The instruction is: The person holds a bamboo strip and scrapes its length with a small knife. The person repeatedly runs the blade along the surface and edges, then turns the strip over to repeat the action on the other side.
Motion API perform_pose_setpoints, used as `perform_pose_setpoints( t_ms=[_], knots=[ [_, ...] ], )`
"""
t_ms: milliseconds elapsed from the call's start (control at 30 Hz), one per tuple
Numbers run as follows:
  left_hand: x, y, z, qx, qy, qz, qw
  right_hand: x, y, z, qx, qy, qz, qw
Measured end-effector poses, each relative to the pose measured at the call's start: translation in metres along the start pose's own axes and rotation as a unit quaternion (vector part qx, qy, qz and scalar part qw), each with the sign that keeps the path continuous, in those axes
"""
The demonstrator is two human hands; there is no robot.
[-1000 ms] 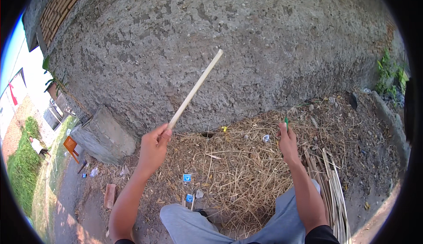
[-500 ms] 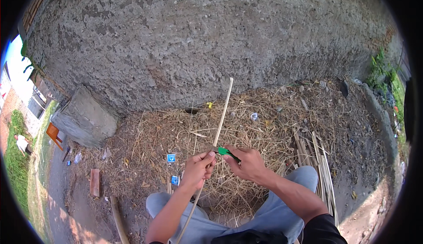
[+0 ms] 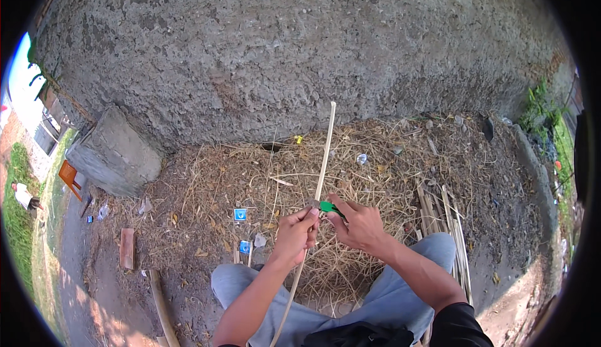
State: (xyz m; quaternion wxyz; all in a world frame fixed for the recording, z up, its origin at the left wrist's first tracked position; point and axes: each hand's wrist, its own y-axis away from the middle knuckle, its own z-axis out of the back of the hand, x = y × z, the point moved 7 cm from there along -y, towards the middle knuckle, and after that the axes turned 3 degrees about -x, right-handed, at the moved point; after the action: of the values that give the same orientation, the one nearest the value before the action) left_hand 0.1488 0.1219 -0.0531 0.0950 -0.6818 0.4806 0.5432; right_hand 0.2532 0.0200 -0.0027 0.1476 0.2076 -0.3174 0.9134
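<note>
A long, pale strip of what looks like bamboo (image 3: pixel 327 150) slants up between my knees, its far end near the wall. My left hand (image 3: pixel 295 237) is closed round it, thumb on top, and its lower part runs down past my left wrist toward my lap. In my right hand (image 3: pixel 360 227) is a small green-handled knife (image 3: pixel 327 207), gripped with the fingers round the handle. Its short blade meets the strip just above my left thumb. Most of the blade is hidden.
Dry shavings (image 3: pixel 338 272) cover the ground between my legs. A bundle of strips (image 3: pixel 460 234) lies by my right knee. Left are a brick (image 3: pixel 127 248), a wooden pole (image 3: pixel 162 306) and blue packets (image 3: pixel 240 214). A rough wall (image 3: pixel 300 52) rises ahead; a concrete block (image 3: pixel 119 153) stands before it.
Both hands, the knife and the strip have shifted a little to the right together. My view has tilted slightly. Both grips look the same.
</note>
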Motion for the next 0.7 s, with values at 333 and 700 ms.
perform_pose_setpoints(
  t_ms=[333,700],
  knots=[
    [-0.001,0.0,-0.001,-0.022,-0.016,-0.003,1.0,-0.001,-0.005,-0.007,0.073,0.088,-0.021,0.993],
    [0.016,0.002,0.004,-0.06,-0.109,-0.006,0.992,-0.019,0.015,-0.037,0.136,0.125,-0.053,0.981]
  ],
)
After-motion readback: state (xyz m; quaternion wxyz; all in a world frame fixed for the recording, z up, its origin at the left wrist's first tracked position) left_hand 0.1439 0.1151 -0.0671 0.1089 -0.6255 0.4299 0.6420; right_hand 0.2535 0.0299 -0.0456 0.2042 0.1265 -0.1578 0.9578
